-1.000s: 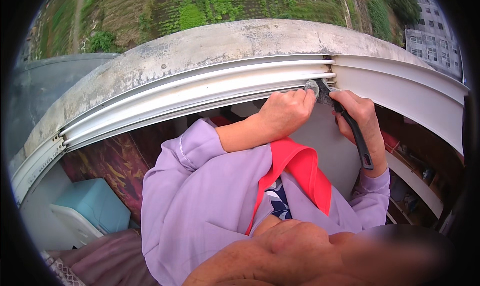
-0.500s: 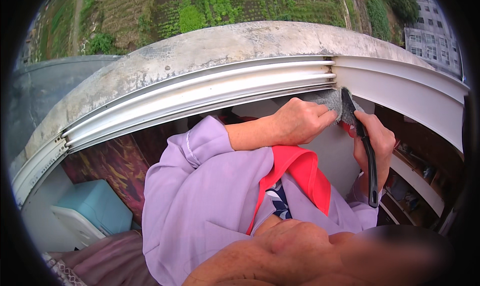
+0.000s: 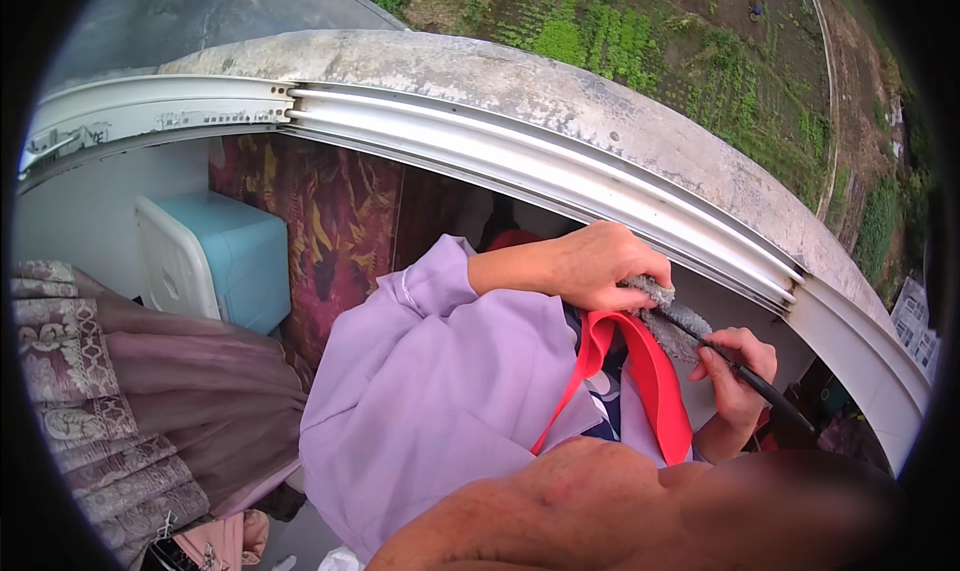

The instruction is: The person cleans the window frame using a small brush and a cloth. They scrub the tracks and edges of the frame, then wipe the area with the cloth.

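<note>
Fingers of my left hand [image 3: 615,263] are closed on a fluffy grey cloth [image 3: 676,343], just inside the window frame. My right hand [image 3: 738,367] grips a long, slim tool with a black handle [image 3: 778,399], whose butt points down to the right. The tool's thin dark shaft runs up to the left against the cloth, and its far end is covered there, so its kind cannot be made out. Both hands and the cloth are apart from the white window track [image 3: 560,183], close to the red strap [image 3: 662,396] over my lilac top.
A rough concrete ledge [image 3: 600,111] lies outside the track, with green plots [image 3: 620,46] far below. Inside, at left, are a light-blue box with a white front [image 3: 247,261], a patterned dark-red panel [image 3: 325,226] and a lace-trimmed curtain [image 3: 180,391].
My view has swung left. Both hands have drawn back from the track's right end toward my chest with the cloth and tool. The tool's handle has tipped from nearly upright to slanting.
</note>
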Motion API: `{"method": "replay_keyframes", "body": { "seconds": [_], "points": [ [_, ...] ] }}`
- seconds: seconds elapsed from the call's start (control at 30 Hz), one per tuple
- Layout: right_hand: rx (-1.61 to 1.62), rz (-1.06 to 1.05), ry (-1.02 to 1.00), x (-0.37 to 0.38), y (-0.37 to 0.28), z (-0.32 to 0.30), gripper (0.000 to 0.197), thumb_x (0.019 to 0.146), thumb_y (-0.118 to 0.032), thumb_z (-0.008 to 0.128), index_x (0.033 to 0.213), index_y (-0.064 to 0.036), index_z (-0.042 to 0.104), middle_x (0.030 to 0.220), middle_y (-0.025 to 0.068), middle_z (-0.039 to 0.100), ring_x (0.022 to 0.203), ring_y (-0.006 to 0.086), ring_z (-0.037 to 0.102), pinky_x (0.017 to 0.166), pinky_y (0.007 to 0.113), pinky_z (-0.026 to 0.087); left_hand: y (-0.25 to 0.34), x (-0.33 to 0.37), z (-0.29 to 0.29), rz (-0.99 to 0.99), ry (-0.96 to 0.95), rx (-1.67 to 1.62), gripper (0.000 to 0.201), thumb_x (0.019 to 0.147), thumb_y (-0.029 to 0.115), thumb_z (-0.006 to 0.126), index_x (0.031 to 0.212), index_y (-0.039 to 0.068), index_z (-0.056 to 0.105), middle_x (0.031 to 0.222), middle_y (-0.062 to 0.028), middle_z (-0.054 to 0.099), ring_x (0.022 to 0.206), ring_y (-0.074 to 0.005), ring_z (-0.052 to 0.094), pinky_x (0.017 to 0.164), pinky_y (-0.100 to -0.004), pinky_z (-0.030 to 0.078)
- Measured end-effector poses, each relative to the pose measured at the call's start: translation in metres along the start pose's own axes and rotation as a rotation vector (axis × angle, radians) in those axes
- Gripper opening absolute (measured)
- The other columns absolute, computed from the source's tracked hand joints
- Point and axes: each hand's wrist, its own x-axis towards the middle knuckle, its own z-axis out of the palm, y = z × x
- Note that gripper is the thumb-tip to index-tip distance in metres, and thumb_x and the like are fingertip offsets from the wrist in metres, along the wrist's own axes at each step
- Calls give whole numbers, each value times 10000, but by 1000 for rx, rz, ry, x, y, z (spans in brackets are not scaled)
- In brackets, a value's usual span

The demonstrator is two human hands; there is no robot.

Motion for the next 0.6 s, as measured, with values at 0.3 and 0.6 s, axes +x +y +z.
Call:
{"method": "replay_keyframes", "body": {
  "seconds": [0.3,0.6],
  "points": [
    [-5,-543,-326,133,-66,140,165,776,108,664,931,53,653,756,136,673,585,191,685,533,253,515,46,-168,-99,-240,787,82,167,788,-5,722,950,-14,684,792,-80,691,682,-103,638,620,-234,486],
    [-185,-937,-397,224,-84,287,420,636,73,669,1047,2,613,864,148,624,719,339,647,599,386,518,36,-245,-143,-348,1220,485,176,793,-3,738,952,-18,664,743,-83,664,629,-110,617,579,-249,473]
  ]
}}
